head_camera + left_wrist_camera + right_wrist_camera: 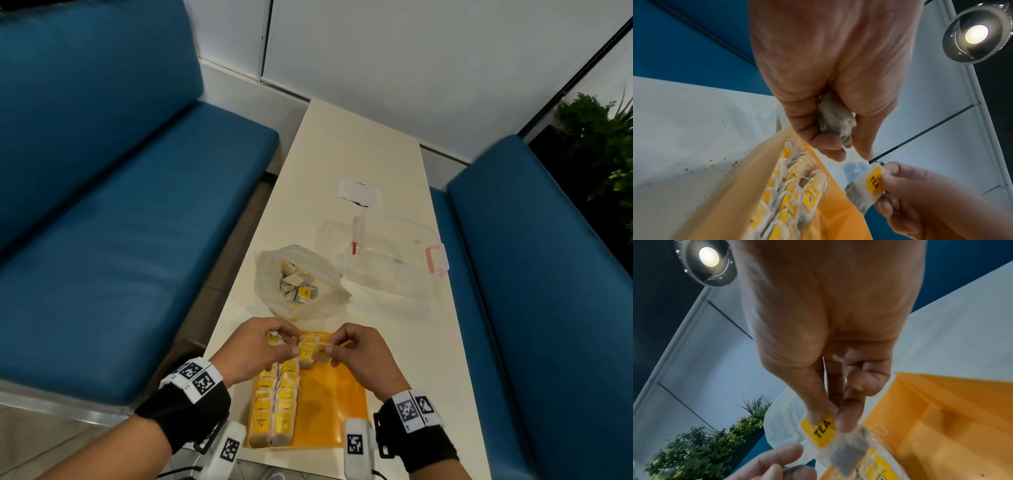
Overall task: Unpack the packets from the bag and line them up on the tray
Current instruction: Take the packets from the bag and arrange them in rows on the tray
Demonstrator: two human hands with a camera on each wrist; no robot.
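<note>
An orange tray (334, 404) lies at the near end of the table with two rows of yellow-labelled tea packets (274, 404) along its left side. My right hand (356, 356) pinches one tea packet (821, 430) by its yellow "TEA" label, held over the tray's far end. My left hand (260, 346) curls around other packets (833, 116) bunched in its palm, just left of the right hand. The clear plastic bag (298, 281) lies open beyond the tray with several packets inside.
A clear plastic box (394, 253) with red clips stands to the right of the bag, and a white paper slip (359, 193) lies further back. Blue bench seats (120, 222) flank the narrow white table (359, 144). A green plant (603, 144) stands at far right.
</note>
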